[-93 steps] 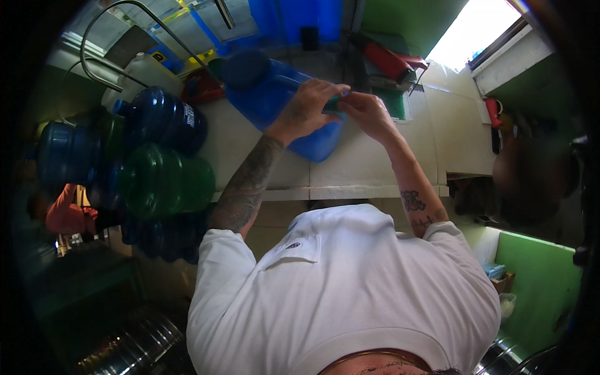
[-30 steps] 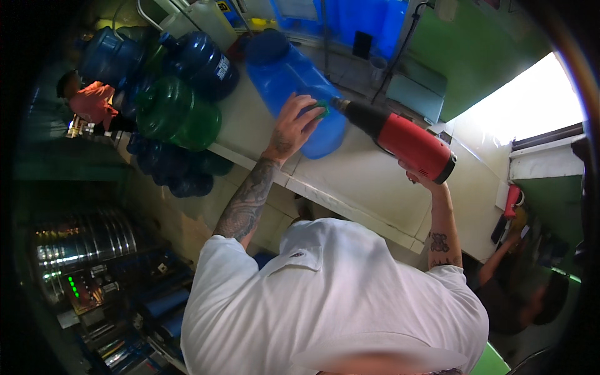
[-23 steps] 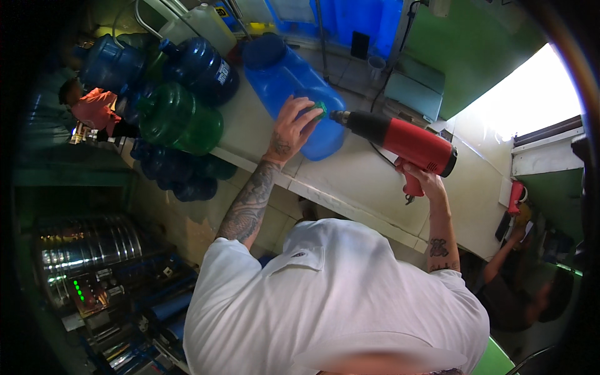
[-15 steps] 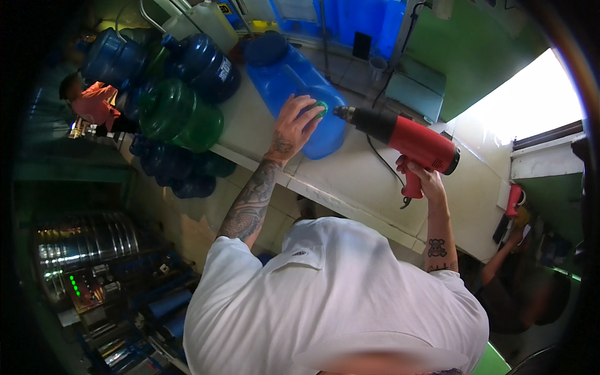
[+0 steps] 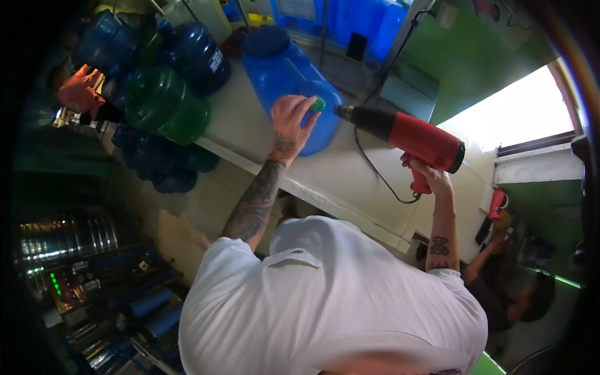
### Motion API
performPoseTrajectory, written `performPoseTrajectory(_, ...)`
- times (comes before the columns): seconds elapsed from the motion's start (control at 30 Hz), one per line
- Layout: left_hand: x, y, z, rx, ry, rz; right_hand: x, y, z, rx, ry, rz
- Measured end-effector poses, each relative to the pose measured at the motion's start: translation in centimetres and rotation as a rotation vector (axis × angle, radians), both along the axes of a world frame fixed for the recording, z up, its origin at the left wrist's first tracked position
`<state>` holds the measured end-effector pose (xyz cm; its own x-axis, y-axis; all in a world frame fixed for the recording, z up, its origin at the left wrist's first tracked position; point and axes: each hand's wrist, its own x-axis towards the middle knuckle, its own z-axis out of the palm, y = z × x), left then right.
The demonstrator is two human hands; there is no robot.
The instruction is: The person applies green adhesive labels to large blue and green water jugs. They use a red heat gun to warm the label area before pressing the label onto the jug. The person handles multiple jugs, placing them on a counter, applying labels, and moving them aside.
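Observation:
A big blue water jug lies on its side on the white counter. My left hand grips its neck end, fingers around the green cap. My right hand holds a red heat gun by its handle. The gun's black nozzle points left at the green cap, a short gap away. Its black cord hangs in a loop over the counter.
Green and dark blue jugs are stacked at the counter's left end, with more below. Blue containers stand at the back. A person in an orange top is far left, another person at lower right. Metal machinery sits lower left.
The heat gun came up in my right hand and now points level at the cap. My left hand has stayed on the jug's neck. The view has shifted slightly.

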<state>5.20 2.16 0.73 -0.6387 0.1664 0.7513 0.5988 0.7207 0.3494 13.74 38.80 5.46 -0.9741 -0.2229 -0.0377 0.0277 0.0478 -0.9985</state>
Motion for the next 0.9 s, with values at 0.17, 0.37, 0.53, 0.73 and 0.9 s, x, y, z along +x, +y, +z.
performPoseTrajectory(0.17, 1.4, 1.0, -0.5, 0.147, -0.072, 0.083, -0.6, 2.5, 1.9, 0.694, -0.27, -0.053)
performPoseTrajectory(0.37, 2.4, 1.0, -1.2, 0.33, -0.128, 0.01, -2.6, 3.0, 4.5, 0.94, 0.449, 0.045)
performPoseTrajectory(0.53, 1.6, 0.6, -0.1, 0.38, -0.126, -0.012, -3.4, 0.8, 6.6, 0.523, 0.104, -0.088)
performPoseTrajectory(0.73, -0.6, 0.6, 0.4, 0.174, -0.13, -0.018, -1.3, 0.3, 5.7, 0.178, 0.025, -0.065)
performPoseTrajectory(0.9, -1.7, -2.2, 0.1, 0.883, -0.438, -0.163, -1.0, -0.5, 5.8, 0.623, -0.188, -0.171)
